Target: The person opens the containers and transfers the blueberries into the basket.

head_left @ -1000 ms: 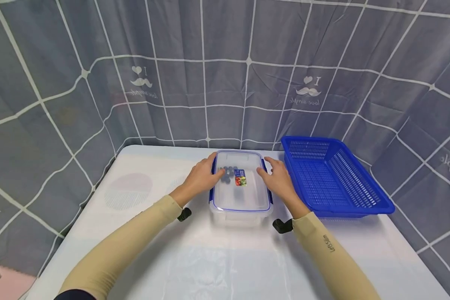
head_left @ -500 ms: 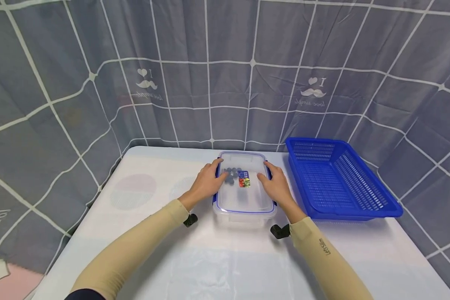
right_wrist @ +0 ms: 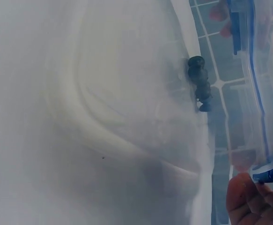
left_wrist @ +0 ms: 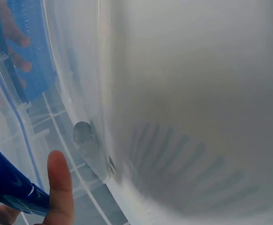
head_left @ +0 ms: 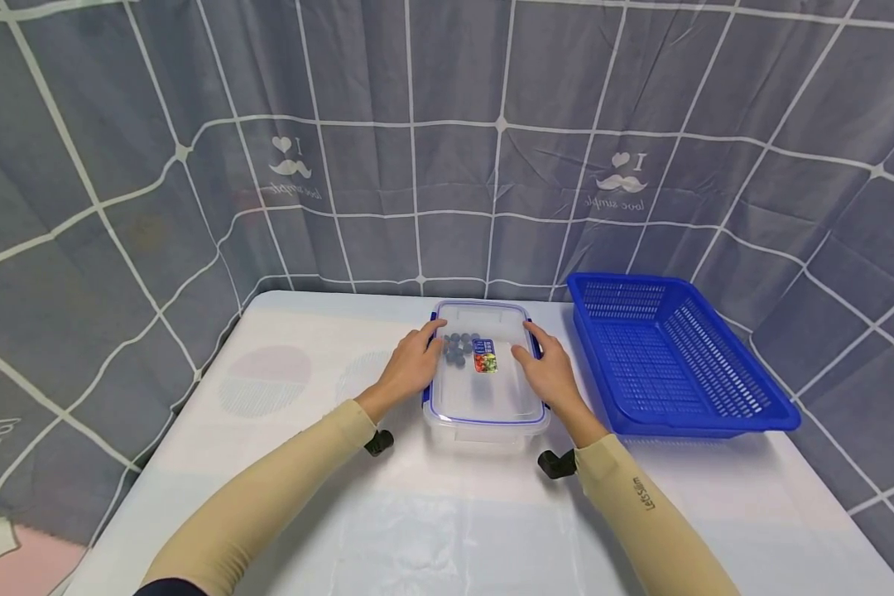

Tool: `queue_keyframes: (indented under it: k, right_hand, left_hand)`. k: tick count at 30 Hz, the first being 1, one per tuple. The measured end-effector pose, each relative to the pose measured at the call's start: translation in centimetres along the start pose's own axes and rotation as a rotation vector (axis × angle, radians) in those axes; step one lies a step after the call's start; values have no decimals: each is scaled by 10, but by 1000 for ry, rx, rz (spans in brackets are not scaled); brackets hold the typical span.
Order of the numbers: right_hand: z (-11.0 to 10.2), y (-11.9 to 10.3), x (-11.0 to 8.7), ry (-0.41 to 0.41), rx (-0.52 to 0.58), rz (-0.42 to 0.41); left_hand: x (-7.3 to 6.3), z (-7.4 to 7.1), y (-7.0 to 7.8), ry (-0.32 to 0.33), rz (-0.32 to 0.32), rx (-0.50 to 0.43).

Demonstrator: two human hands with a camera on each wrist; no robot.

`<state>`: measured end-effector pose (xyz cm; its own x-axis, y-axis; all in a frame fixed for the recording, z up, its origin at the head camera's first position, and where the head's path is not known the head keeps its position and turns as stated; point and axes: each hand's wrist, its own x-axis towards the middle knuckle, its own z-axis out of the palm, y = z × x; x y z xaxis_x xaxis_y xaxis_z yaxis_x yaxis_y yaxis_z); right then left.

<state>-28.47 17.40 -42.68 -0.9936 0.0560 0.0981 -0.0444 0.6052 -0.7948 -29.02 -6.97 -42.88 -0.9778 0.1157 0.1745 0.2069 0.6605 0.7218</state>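
A clear lidded food container with a blue seal line stands on the table between the two hands. Small dark blue balls show through its lid, left of a printed label. My left hand grips the container's left side, thumb by the lid edge; a finger touches a blue latch in the left wrist view. On the other side, my right hand holds the right edge with its thumb over the lid. Its fingers curl by another blue latch in the right wrist view.
A blue slotted plastic basket stands on the right of the white-covered table. A grey gridded curtain hangs behind and along both sides. Black wrist mounts sit below the forearms.
The right fingers have drawn in to the container's right edge. The left thumb has shifted left off the lid's middle toward its edge. The container stays in place on the table.
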Motion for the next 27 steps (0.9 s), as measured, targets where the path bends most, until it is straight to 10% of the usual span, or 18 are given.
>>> queue_keyframes:
  k: [27]
  right_hand:
    - [0,3,-2,10,-23,-33]
  left_hand:
    - [-4,-4,3,8,80,-26]
